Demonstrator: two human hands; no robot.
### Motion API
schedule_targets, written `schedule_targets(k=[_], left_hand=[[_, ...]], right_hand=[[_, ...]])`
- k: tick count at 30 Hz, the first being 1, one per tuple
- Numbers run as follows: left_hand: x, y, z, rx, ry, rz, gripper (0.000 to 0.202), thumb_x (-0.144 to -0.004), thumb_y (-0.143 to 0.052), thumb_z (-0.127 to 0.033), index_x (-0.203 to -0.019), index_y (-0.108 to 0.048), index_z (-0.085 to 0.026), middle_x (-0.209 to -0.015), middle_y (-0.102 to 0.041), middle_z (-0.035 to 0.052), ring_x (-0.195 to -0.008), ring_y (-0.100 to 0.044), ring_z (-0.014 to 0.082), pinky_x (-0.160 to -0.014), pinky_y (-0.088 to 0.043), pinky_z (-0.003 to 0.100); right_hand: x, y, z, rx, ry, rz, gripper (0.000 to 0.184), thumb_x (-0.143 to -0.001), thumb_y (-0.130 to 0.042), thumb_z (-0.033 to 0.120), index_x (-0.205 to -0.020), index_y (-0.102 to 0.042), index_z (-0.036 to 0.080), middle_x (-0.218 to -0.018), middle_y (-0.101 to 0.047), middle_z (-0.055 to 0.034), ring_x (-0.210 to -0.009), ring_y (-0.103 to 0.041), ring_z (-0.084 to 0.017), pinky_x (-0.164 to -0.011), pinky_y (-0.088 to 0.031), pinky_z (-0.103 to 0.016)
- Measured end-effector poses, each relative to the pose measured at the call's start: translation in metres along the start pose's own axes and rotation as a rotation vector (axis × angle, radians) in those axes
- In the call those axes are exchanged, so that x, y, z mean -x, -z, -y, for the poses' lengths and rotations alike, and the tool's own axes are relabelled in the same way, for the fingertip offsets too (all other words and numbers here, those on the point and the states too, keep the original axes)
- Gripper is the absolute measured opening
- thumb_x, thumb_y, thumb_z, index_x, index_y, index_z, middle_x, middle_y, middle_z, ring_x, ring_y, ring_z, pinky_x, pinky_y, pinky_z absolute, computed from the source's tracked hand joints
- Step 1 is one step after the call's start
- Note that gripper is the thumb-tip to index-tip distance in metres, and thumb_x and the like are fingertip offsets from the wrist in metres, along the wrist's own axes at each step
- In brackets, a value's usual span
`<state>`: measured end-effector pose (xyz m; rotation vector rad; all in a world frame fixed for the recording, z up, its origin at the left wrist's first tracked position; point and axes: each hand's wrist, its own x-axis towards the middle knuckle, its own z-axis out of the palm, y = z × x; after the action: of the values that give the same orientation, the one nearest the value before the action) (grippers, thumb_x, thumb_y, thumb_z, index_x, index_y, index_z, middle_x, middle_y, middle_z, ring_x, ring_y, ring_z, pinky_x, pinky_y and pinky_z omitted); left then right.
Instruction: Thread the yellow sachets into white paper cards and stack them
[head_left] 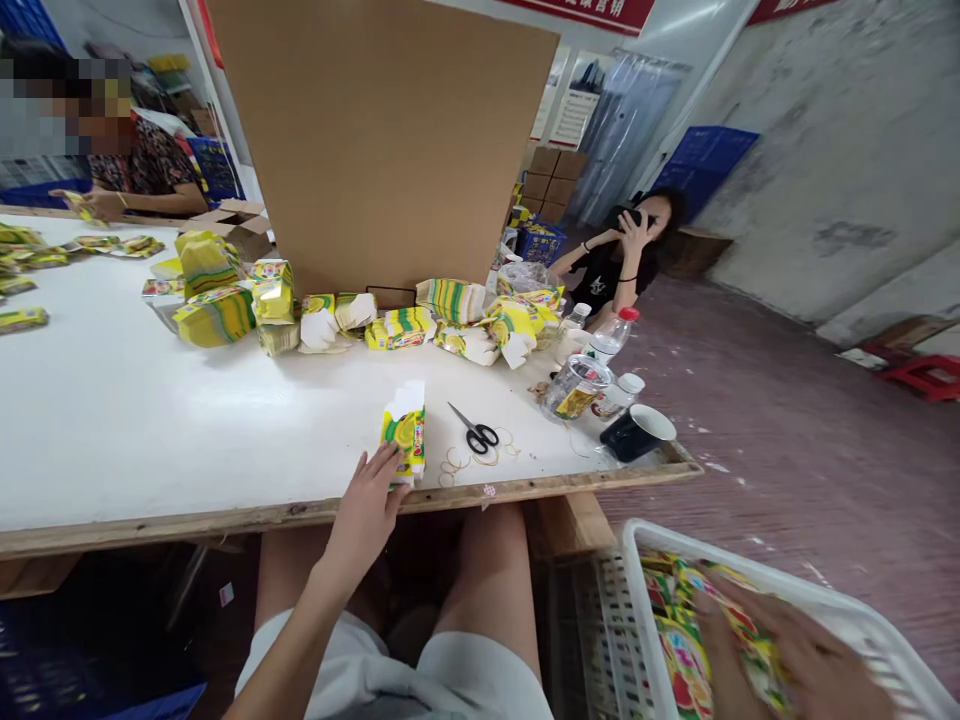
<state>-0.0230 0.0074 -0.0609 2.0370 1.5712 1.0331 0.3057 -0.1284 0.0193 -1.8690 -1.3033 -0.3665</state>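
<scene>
My left hand grips the near left edge of a small yellow printed carton, which lies near the table's front edge with its white end flaps standing open. To the right of the carton are black-handled scissors and several loose rubber bands. My right hand is down in the white plastic basket, over colourful fruit-printed packets. Motion smears its fingers, so whether they hold a packet is unclear.
Stacks of flattened yellow cartons line the table's back before a tall cardboard sheet. A dark mug, a jar and bottles stand at the right corner. One person handles packets at left; another sits beyond the corner.
</scene>
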Motion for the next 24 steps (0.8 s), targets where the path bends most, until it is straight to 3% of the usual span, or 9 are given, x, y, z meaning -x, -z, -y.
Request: schedule_targets(k=[3,5,8,11,14,17,20,22,24], left_hand=[[0.000,-0.002,0.006,-0.072,-0.017,0.010,0.030,-0.094,-0.045,-0.016,-0.111,-0.069,-0.018,-0.128,-0.068,0.0119,-0.122,-0.061,0.0259,-0.112,-0.040,0.052],[0.003,-0.004,0.001,-0.071,-0.034,0.019,0.028,-0.093,-0.048,-0.017,-0.112,-0.068,-0.019,-0.127,-0.069,0.0113,-0.122,-0.061,0.0254,-0.113,-0.039,0.052],[0.007,-0.005,-0.009,-0.059,-0.083,0.059,0.030,-0.090,-0.055,-0.018,-0.118,-0.065,-0.020,-0.130,-0.067,0.0094,-0.125,-0.059,0.0239,-0.117,-0.032,0.052],[0.010,-0.007,-0.015,0.010,-0.098,0.096,0.033,-0.090,-0.055,-0.017,-0.122,-0.063,-0.021,-0.132,-0.066,0.0085,-0.126,-0.058,0.0229,-0.120,-0.025,0.053],[0.013,-0.005,-0.020,0.168,-0.069,0.130,0.037,-0.088,-0.056,-0.016,-0.124,-0.063,-0.024,-0.129,-0.068,0.0069,-0.125,-0.059,0.0232,-0.122,-0.019,0.052],[0.018,-0.002,-0.028,0.411,0.057,0.042,0.039,-0.088,-0.060,-0.022,-0.126,-0.063,-0.027,-0.134,-0.065,0.0066,-0.131,-0.054,0.0251,-0.120,-0.024,0.049],[0.023,-0.001,-0.041,0.819,0.233,-0.083,0.045,-0.087,-0.064,-0.035,-0.131,-0.059,-0.027,-0.144,-0.056,0.0073,-0.138,-0.045,0.0272,-0.116,-0.034,0.044],[0.026,-0.004,-0.050,1.142,0.344,0.002,0.048,-0.084,-0.068,-0.043,-0.128,-0.062,-0.025,-0.141,-0.059,0.0092,-0.135,-0.048,0.0297,-0.112,-0.039,0.043],[0.030,-0.009,-0.058,1.402,0.468,0.182,0.050,-0.079,-0.072,-0.047,-0.121,-0.067,-0.021,-0.132,-0.066,0.0126,-0.128,-0.055,0.0327,-0.108,-0.043,0.045]], right_hand=[[0.018,-0.031,0.031,-0.213,-0.170,0.127,0.038,-0.082,-0.059,0.053,-0.089,-0.074,0.020,-0.091,-0.074,-0.0117,-0.082,-0.067,-0.030,-0.077,-0.052,-0.041],[0.032,-0.062,0.056,-0.412,-0.312,0.268,0.037,-0.081,-0.061,0.053,-0.091,-0.074,0.019,-0.090,-0.076,-0.0104,-0.079,-0.068,-0.028,-0.072,-0.053,-0.037],[0.046,-0.113,0.087,-0.717,-0.456,0.469,0.036,-0.080,-0.064,0.050,-0.094,-0.073,0.018,-0.095,-0.077,-0.0116,-0.087,-0.069,-0.028,-0.079,-0.053,-0.037],[0.048,-0.160,0.110,-0.953,-0.552,0.537,0.039,-0.076,-0.070,0.046,-0.101,-0.068,0.017,-0.092,-0.077,-0.0111,-0.084,-0.070,-0.026,-0.077,-0.055,-0.037],[0.044,-0.185,0.123,-1.041,-0.571,0.566,0.045,-0.070,-0.075,0.045,-0.103,-0.062,0.017,-0.078,-0.076,-0.0066,-0.072,-0.071,-0.025,-0.068,-0.056,-0.036],[0.042,-0.180,0.123,-1.095,-0.587,0.560,0.044,-0.071,-0.075,0.046,-0.102,-0.061,0.018,-0.077,-0.075,-0.0056,-0.073,-0.072,-0.024,-0.069,-0.057,-0.036],[0.047,-0.155,0.115,-1.221,-0.636,0.578,0.042,-0.072,-0.078,0.044,-0.102,-0.063,0.019,-0.085,-0.076,-0.0068,-0.077,-0.071,-0.023,-0.074,-0.056,-0.037],[0.053,-0.136,0.111,-1.327,-0.682,0.641,0.039,-0.071,-0.081,0.041,-0.100,-0.066,0.020,-0.085,-0.076,-0.0064,-0.075,-0.070,-0.022,-0.073,-0.055,-0.034],[0.059,-0.122,0.111,-1.387,-0.712,0.719,0.036,-0.072,-0.082,0.039,-0.099,-0.068,0.020,-0.085,-0.076,-0.0059,-0.075,-0.070,-0.021,-0.073,-0.054,-0.033]])
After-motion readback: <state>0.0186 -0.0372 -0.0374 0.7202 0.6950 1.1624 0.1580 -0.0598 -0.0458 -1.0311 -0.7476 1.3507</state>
